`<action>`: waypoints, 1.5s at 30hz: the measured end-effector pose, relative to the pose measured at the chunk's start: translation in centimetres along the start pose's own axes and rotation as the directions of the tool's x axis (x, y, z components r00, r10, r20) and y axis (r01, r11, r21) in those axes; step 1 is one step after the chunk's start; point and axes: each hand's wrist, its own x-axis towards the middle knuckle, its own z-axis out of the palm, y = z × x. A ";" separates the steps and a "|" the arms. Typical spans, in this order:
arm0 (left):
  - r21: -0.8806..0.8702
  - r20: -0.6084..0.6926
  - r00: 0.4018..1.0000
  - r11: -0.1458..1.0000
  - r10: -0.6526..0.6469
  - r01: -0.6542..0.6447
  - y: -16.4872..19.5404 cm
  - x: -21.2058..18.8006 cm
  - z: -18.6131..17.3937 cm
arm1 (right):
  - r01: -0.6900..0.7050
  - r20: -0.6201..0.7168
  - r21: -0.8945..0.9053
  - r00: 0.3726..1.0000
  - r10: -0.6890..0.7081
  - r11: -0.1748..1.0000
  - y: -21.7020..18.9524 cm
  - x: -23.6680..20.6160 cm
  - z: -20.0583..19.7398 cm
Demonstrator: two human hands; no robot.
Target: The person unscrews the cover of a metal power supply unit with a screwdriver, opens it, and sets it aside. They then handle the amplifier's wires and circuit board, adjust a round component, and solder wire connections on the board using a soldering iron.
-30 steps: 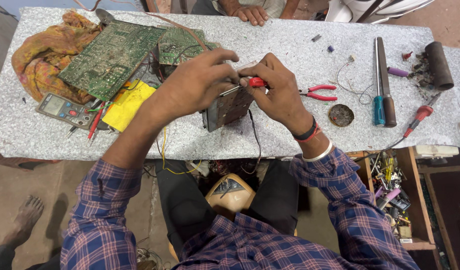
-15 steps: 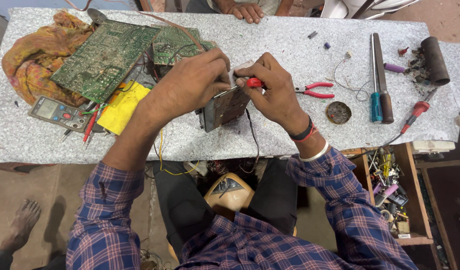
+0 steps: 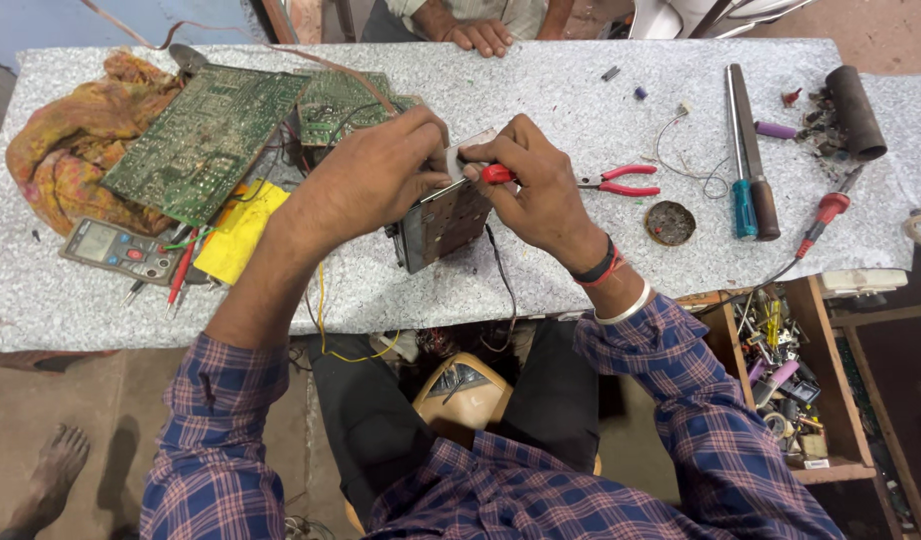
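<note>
Tabletop (image 3: 580, 270), grey speckled: yellow flat sheet (image 3: 242, 230) at left under green circuit boards (image 3: 212, 140), grey multimeter (image 3: 120, 251) beside it. Left hand (image 3: 375, 180) fingers curled tight on top of small metal chassis (image 3: 440, 222), mid-table near front edge. Right hand (image 3: 540, 185) fingers pinched shut on red-handled tool (image 3: 497, 174) touching the chassis top. Red pliers (image 3: 620, 180) just right; screwdrivers (image 3: 748, 150) further right. Another person's hand (image 3: 482, 37) rests on far edge.

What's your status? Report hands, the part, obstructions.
Left hand steadying metal module. Right hand holding red-handled tool at its top. Pliers beside, nothing blocking.
</note>
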 end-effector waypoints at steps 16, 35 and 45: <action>-0.105 -0.067 0.997 0.994 -0.027 0.020 0.7 -0.9 -0.6 | 0.012 -0.002 -0.014 1.000 -0.012 1.000 0.0 0.1 0.3; -0.186 -0.264 0.945 0.972 -0.193 0.147 0.7 -0.3 2.2 | -0.041 -0.046 0.013 0.998 0.041 0.999 0.5 0.6 1.1; -0.354 -0.350 0.863 0.904 -0.365 0.238 0.6 -0.4 5.2 | -0.035 -0.179 0.131 0.982 0.059 0.991 0.8 -0.4 1.8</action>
